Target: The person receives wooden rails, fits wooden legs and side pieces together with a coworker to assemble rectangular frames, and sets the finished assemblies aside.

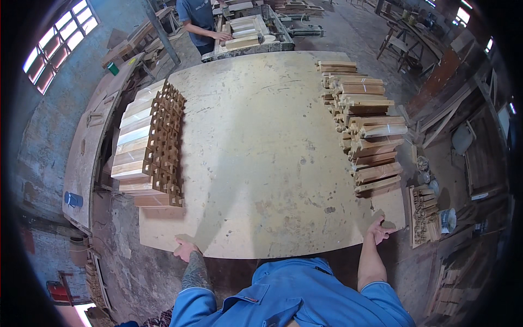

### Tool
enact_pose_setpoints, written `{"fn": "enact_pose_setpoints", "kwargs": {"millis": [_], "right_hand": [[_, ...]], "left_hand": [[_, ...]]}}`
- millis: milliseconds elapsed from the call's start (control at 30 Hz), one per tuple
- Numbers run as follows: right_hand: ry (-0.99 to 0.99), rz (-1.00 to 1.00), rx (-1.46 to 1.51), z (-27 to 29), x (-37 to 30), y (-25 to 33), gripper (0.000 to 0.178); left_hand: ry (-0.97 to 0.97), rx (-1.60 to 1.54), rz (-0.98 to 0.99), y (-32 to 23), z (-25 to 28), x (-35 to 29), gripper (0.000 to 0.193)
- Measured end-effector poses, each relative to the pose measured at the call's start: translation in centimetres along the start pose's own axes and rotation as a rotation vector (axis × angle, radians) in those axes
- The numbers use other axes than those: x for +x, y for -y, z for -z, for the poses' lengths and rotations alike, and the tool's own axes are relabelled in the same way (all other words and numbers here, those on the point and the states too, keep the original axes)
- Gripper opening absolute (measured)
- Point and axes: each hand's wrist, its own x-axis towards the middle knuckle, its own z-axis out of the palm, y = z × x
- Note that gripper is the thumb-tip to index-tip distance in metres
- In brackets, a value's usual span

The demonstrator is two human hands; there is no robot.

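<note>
My left hand (187, 250) rests at the near left edge of a large worn, light-coloured tabletop (261, 163), holding nothing, its fingers stretched to the left. My right hand (379, 231) leans on the near right corner with fingers apart, also holding nothing. Beyond my left hand stands a neat stack of wooden pieces (133, 141), their notched ends facing the middle of the table. Along the right side lies a looser row of similar wooden pieces (376, 131), ends uneven, closest to my right hand.
Across the table, a person (199, 24) handles wooden parts at a framed machine (250, 49). A long bench (90, 147) runs along the left wall, with a blue container (73, 199) on it. More timber pieces (425, 212) and a bucket (448, 220) are at the right.
</note>
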Motion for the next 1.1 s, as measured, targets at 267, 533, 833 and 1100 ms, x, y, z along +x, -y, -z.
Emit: {"fn": "enact_pose_setpoints", "kwargs": {"millis": [267,533,833,1100], "right_hand": [[-0.020,-0.006,-0.006,0.7,-0.6,0.5,0.104],[-0.018,-0.007,0.004,0.3,-0.3,0.3,0.103],[-0.032,0.009,-0.008,0.3,-0.4,0.3,0.103],[0.001,-0.030,-0.002,0.4,-0.4,0.4,0.104]], "left_hand": [[0.015,-0.012,0.010,0.2,-0.4,0.3,0.081],[-0.001,0.025,0.015,0.4,-0.8,0.7,0.081],[0.020,0.004,0.018,0.1,-0.3,0.2,0.081],[0.034,-0.011,0.019,-0.2,0.2,-0.2,0.083]]}}
